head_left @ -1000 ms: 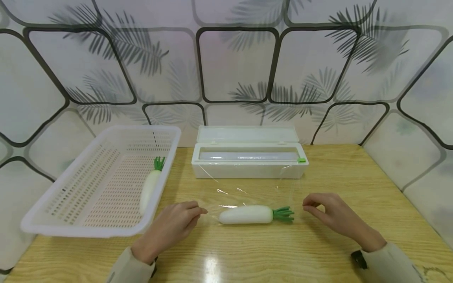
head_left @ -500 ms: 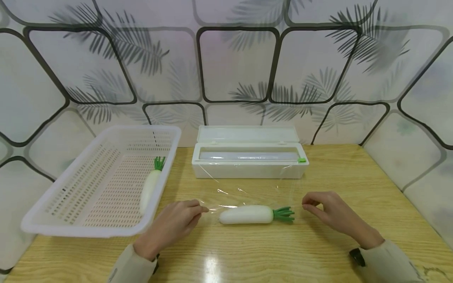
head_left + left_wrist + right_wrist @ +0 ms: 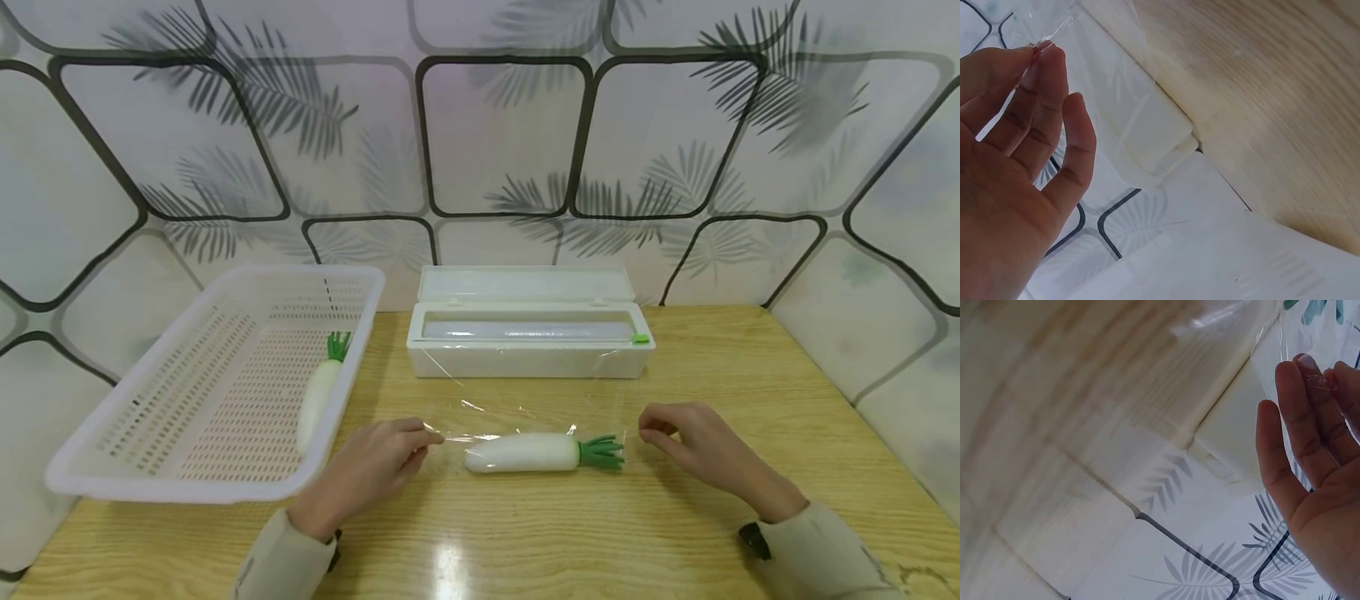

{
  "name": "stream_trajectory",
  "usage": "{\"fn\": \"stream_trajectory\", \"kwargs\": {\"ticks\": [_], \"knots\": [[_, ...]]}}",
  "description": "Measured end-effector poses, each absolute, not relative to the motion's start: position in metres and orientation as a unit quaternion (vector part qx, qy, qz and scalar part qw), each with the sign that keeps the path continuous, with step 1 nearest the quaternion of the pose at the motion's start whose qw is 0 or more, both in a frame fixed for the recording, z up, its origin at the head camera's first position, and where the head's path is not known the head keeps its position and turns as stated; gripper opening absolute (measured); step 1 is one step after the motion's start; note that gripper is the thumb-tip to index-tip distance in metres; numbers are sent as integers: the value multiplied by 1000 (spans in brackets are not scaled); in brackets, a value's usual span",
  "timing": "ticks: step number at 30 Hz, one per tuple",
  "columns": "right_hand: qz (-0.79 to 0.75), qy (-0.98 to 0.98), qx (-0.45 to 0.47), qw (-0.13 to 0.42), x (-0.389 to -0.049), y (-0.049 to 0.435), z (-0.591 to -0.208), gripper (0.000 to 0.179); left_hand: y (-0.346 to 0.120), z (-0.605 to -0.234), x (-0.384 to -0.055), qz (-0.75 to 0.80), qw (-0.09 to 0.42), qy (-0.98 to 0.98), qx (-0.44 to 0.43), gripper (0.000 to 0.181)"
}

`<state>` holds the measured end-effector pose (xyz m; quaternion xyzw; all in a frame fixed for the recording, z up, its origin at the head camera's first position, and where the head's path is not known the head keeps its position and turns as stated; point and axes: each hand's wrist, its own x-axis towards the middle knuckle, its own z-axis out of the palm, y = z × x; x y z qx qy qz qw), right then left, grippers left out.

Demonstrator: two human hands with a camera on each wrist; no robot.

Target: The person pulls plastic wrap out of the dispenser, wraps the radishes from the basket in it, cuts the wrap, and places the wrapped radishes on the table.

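A white radish with cut green stalks (image 3: 522, 453) lies crosswise on the wooden table, between the two hands. Clear cling film (image 3: 517, 408) stretches from the white dispenser box (image 3: 528, 362) toward me and appears to pass over the radish. At the radish's tip end, my left hand (image 3: 372, 467) pinches one corner of the film; the left wrist view shows the film gathered between thumb and fingertips (image 3: 1052, 55). Beside the stalks, my right hand (image 3: 705, 454) pinches the opposite corner, with a bit of film at its fingertips in the right wrist view.
A white perforated basket (image 3: 180, 490) stands at the left, holding another radish (image 3: 318, 400). The dispenser's lid (image 3: 525, 285) is raised at the back; a film roll (image 3: 525, 331) and a green slider (image 3: 639, 339) show. A patterned wall covering (image 3: 502, 137) rises behind the table.
Both hands have shifted slightly, the left one a little up and rightward. Glints on the film have changed, with new ones near the radish. The radish and box stay in place.
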<state>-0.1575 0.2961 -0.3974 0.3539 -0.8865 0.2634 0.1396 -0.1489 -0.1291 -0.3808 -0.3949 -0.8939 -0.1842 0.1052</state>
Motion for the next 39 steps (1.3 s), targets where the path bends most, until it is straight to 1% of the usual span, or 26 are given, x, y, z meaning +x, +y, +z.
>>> {"fn": "stream_trajectory", "kwargs": {"ticks": [19, 23, 27, 33, 36, 39], "knots": [[233, -918, 308, 84, -164, 292, -395, 23, -126, -386, -158, -186, 90, -899, -386, 22], [223, -923, 305, 69, -165, 290, -395, 23, -127, -387, -158, -193, 52, -904, -378, 24], [219, -928, 299, 34, -165, 288, -396, 21, -127, -387, -157, -196, 7, -911, -363, 25], [212, -933, 290, -10, -164, 286, -397, 20, -128, -390, -157, -200, -17, -907, -369, 21], [205, -934, 291, -19, -165, 286, -397, 20, -127, -391, -158, -208, -27, -906, -367, 18], [193, -935, 298, -18, -165, 285, -398, 21, -127, -392, -158, -207, -25, -908, -363, 17]]}}
